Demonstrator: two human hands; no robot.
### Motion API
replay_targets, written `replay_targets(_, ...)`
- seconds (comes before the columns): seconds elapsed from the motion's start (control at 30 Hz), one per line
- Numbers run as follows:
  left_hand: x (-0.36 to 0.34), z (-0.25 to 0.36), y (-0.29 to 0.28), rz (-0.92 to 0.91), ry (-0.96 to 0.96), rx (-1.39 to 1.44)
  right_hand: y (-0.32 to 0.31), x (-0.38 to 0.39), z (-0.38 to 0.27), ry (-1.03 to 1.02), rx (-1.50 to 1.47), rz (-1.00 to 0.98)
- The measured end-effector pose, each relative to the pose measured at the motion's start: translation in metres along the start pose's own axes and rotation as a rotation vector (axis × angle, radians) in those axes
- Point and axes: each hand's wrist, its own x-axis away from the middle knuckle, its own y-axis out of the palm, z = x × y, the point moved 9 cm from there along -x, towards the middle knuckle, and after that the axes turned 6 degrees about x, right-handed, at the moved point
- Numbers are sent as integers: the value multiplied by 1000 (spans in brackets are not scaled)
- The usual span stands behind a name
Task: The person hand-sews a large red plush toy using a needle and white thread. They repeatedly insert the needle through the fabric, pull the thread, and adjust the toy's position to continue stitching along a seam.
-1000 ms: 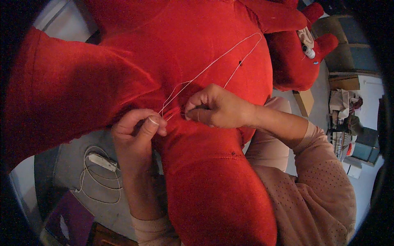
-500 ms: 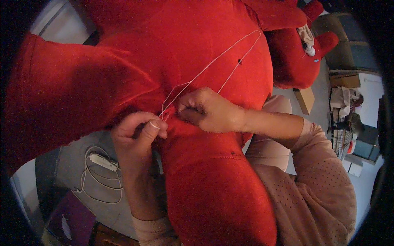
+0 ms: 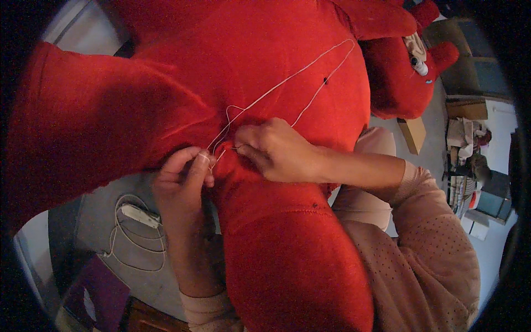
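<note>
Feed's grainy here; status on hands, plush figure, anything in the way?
Left hand pinched, thread across thumb. Right hand curled at red plush figure. Possible snag: thread loop across it.

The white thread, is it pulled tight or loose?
Mostly loose: the white thread lies in a long, bent loop across the red plush figure.

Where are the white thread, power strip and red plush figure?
White thread (image 3: pixel 285 81), head view: its long strand.
Power strip (image 3: pixel 141 216), head view: its casing.
Red plush figure (image 3: pixel 260 47), head view: its torso.

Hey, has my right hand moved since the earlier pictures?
Yes. Judged against the dark spot on the red plush figure, your right hand has shifted a little to the left.
</note>
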Motion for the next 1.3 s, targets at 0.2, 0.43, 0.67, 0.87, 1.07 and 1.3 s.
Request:
replay_targets(0.2,-1,3,0,-3,47,-229,2,1,4,-4,20,-3)
replay_targets(0.43,-1,2,19,-171,315,-532,-5,12,1,-19,61,7)
replay_targets(0.67,1,-1,15,-156,315,-587,-8,11,3,40,28,8)
replay_targets(0.87,3,1,21,-212,366,-782,-19,14,1,-18,-12,-11)
replay_targets(1.07,6,6,23,-200,401,-756,-24,13,-3,21,-39,-134)
replay_targets(1.3,9,14,23,-173,453,-720,-13,15,-1,-15,1,-151)
